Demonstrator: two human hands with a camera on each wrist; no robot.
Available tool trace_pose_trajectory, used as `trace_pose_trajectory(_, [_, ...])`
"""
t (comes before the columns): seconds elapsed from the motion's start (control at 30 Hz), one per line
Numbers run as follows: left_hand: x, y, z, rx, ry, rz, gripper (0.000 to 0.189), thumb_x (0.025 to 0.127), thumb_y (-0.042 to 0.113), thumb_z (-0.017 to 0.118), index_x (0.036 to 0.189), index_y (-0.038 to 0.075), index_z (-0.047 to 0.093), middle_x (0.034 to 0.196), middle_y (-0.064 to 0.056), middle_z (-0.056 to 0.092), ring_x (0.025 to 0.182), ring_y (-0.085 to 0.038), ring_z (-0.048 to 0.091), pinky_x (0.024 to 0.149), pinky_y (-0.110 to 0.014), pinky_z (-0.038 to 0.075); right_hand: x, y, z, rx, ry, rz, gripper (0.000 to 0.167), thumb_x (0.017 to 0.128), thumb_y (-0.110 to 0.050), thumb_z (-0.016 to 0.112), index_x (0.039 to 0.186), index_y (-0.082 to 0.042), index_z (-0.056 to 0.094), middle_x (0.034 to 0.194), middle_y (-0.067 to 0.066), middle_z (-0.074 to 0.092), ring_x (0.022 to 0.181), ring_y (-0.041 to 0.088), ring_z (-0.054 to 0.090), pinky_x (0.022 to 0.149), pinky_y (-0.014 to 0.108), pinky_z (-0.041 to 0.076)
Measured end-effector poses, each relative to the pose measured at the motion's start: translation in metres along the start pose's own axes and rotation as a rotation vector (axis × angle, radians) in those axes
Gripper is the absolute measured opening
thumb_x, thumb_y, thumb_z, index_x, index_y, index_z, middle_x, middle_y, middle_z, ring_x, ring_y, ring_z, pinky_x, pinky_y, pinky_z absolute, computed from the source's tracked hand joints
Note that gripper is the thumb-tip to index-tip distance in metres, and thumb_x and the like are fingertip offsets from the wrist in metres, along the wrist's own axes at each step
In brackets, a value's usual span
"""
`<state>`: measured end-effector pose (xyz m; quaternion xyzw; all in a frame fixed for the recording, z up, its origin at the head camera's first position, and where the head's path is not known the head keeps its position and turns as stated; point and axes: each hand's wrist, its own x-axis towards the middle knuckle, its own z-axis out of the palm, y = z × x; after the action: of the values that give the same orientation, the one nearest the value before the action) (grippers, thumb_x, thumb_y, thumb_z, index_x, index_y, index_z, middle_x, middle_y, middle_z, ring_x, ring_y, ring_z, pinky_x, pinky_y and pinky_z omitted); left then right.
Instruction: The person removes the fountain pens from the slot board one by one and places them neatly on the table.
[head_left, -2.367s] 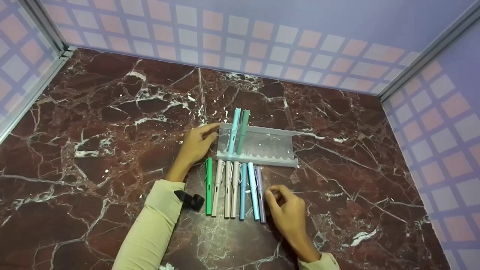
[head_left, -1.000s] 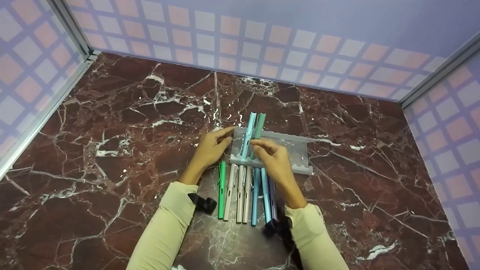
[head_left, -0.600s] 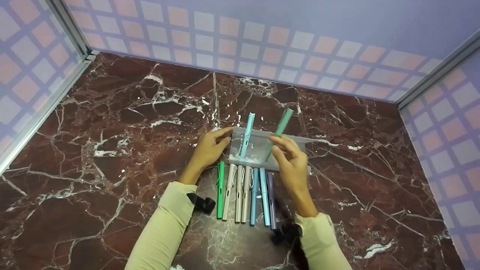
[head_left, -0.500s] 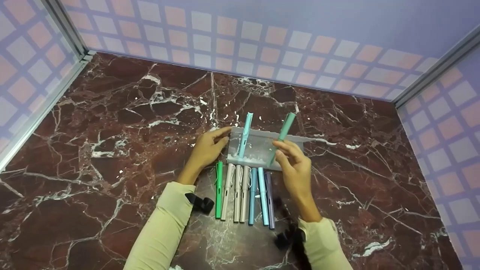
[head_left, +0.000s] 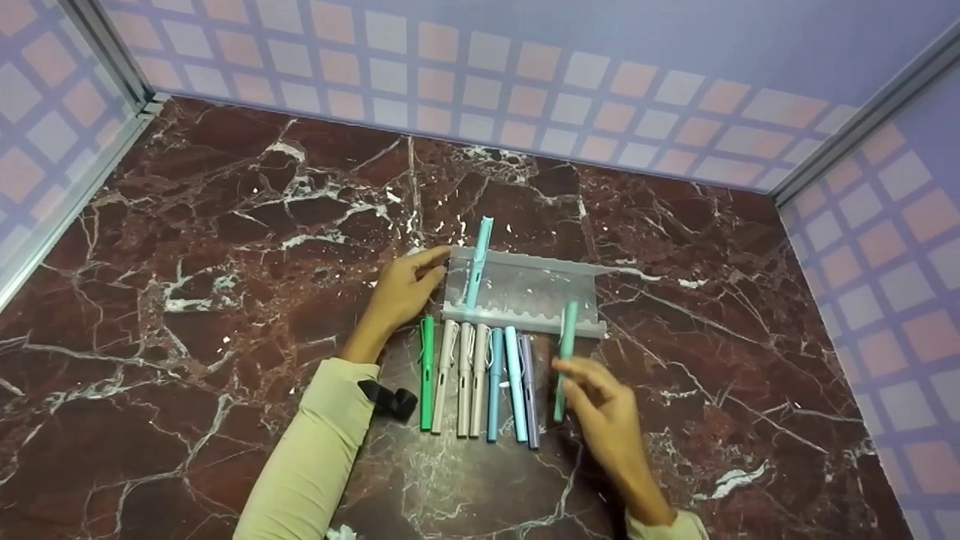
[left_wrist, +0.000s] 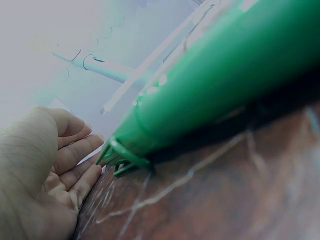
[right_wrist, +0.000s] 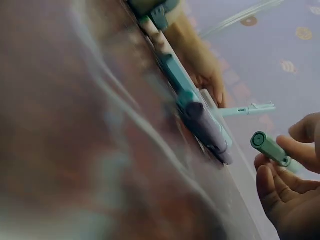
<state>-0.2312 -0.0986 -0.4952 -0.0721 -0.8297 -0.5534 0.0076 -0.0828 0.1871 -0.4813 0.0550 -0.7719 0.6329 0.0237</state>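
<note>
In the head view my right hand (head_left: pixel 611 412) pinches a sage-green pen (head_left: pixel 568 330) between thumb and fingertips, right of the pen row. Its round end faces the camera in the right wrist view, the green pen (right_wrist: pixel 270 147) raised off the tabletop. My left hand (head_left: pixel 401 296) lies at the left end of a clear plastic pen stand (head_left: pixel 525 289), fingers loosely extended and index fingertip at its upper corner. One light-blue pen (head_left: pixel 478 262) leans in the stand's left part. Close before the left wrist camera is a bright green pen (left_wrist: pixel 210 85) with its clip.
In front of the stand lies a row of pens: the bright green pen (head_left: pixel 427 375), several beige pens (head_left: pixel 465 382), a blue pen (head_left: pixel 495 386), a light-blue pen (head_left: pixel 516 382) and a purple pen (head_left: pixel 529 394). Patterned panels (head_left: pixel 480 75) enclose the dark red marbled tabletop (head_left: pixel 225 337).
My right hand has taken the sage-green pen out of the stand and carried it right and towards me, beside the row. The left hand stays at the stand's left end.
</note>
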Motion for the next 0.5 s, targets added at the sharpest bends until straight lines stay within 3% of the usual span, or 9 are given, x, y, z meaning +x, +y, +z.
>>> trace_pose_trajectory(0.07, [0.0, 0.0, -0.001, -0.002, -0.003, -0.003, 0.041, 0.099, 0.016, 0.059, 0.14, 0.013, 0.06, 0.139, -0.012, 0.061, 0.085, -0.025, 0.059, 0.088, -0.041, 0.052, -0.007, 0.0, 0.001, -0.036, -0.011, 0.021, 0.025, 0.094, 0.005, 0.058, 0.118, 0.008, 0.066, 0.122, 0.023, 0.065, 0.066, 0.011, 0.059, 0.054, 0.016, 0.049])
trace_pose_trajectory(0.3, [0.0, -0.001, -0.002, 0.001, 0.005, 0.009, 0.04, 0.099, 0.014, 0.059, 0.139, 0.013, 0.061, 0.14, -0.012, 0.061, 0.117, -0.027, 0.061, 0.105, -0.044, 0.047, -0.015, 0.0, 0.004, -0.185, -0.015, 0.071, 0.025, 0.093, -0.002, 0.067, 0.118, -0.005, 0.072, 0.12, 0.013, 0.069, 0.076, 0.011, 0.064, 0.063, 0.024, 0.057])
trace_pose_trajectory(0.5, [0.0, 0.0, -0.001, -0.012, 0.007, 0.052, 0.039, 0.098, 0.012, 0.059, 0.137, 0.009, 0.062, 0.137, -0.014, 0.062, 0.123, -0.029, 0.061, 0.106, -0.043, 0.047, -0.017, 0.001, 0.005, -0.287, -0.001, 0.034, 0.028, 0.092, -0.006, 0.07, 0.12, -0.011, 0.073, 0.122, 0.008, 0.071, 0.084, 0.012, 0.068, 0.07, 0.025, 0.059])
